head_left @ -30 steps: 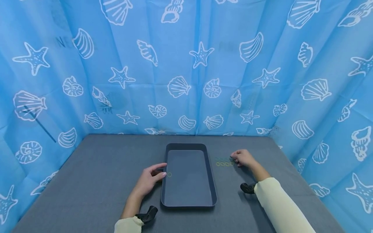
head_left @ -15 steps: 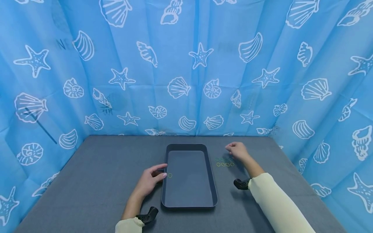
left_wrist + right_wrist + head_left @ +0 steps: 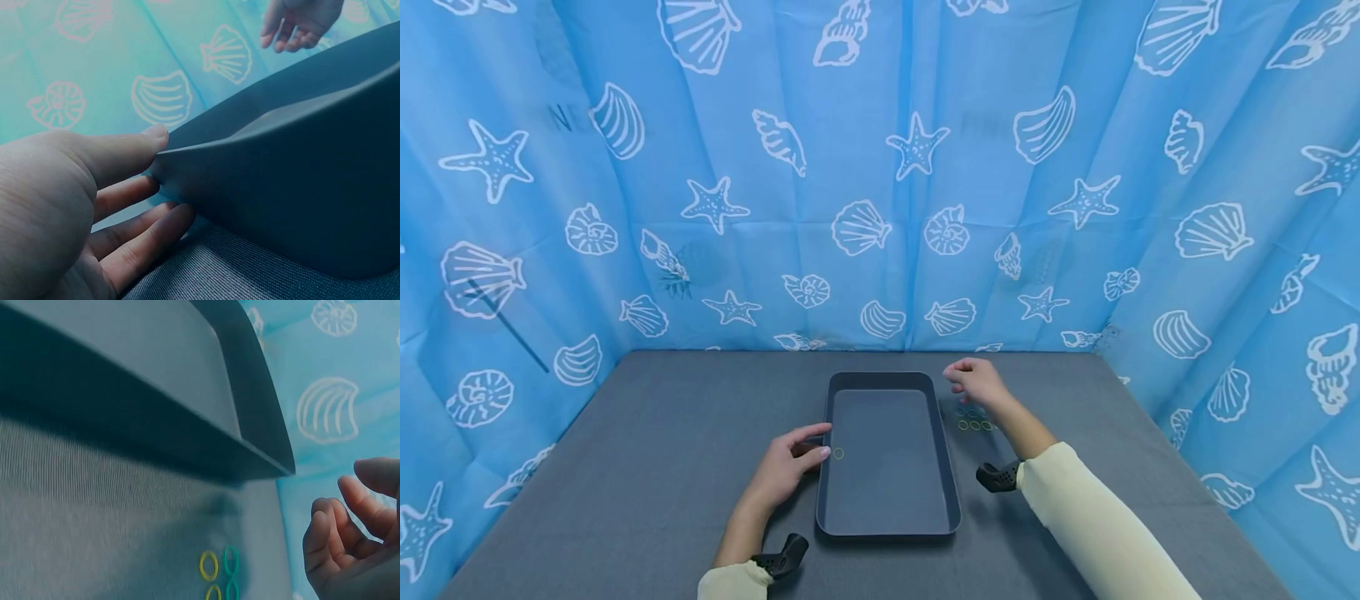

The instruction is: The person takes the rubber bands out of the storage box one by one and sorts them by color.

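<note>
My left hand holds the left rim of a dark grey baking tray. In the left wrist view its thumb lies at the rim, with the other fingers against the outer wall. A thin yellow-green ring lies in the tray near that hand. My right hand is raised near the tray's far right corner, fingers loosely bent. The right wrist view shows nothing between its fingertips. Below it on the table lie rows of thin yellow rings and green rings, partly hidden by the arm in the head view.
A grey cloth covers the table. Blue curtains printed with white shells and starfish hang behind it and at both sides. Black devices are strapped to both wrists.
My right hand has lifted from the end of the green row and moved left and away toward the tray's far right corner. My left hand stays at the tray's rim.
</note>
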Available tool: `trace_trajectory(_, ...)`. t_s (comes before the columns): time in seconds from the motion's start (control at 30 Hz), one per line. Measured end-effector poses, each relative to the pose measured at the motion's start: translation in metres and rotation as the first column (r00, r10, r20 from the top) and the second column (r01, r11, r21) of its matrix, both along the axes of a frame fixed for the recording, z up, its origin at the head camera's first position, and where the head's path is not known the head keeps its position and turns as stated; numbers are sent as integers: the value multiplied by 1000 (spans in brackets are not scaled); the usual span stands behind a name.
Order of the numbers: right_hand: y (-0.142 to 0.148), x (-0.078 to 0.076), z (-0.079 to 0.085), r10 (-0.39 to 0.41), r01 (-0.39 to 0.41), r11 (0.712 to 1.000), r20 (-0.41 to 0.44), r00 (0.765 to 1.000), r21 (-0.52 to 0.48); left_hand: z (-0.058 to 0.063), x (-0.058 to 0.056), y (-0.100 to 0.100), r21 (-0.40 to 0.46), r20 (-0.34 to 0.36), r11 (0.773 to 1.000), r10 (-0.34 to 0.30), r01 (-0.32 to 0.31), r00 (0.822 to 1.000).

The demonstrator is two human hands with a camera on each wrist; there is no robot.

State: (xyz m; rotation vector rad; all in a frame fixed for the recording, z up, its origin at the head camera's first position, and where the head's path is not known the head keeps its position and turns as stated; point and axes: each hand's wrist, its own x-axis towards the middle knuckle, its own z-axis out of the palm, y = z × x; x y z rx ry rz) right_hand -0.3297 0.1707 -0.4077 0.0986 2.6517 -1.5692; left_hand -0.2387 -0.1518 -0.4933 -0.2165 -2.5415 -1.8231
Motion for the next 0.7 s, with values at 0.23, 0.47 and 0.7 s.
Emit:
trace_trajectory(0.23, -24, 1, 1, 22, -22, 1000, -12, 1000, -1, -3, -1, 0, 2, -4, 1000, -5, 5, 1000)
trace_trajectory(0.47, -44, 3, 2, 79, -79, 997, -15, 997, -20, -4, -1, 0, 6, -9, 1000, -6, 6, 1000)
trace_trajectory(0.7, -60, 4, 0, 148, -149, 988, -18, 989, -33, -3, -2, -1, 12, 3, 1000, -1, 1, 1000)
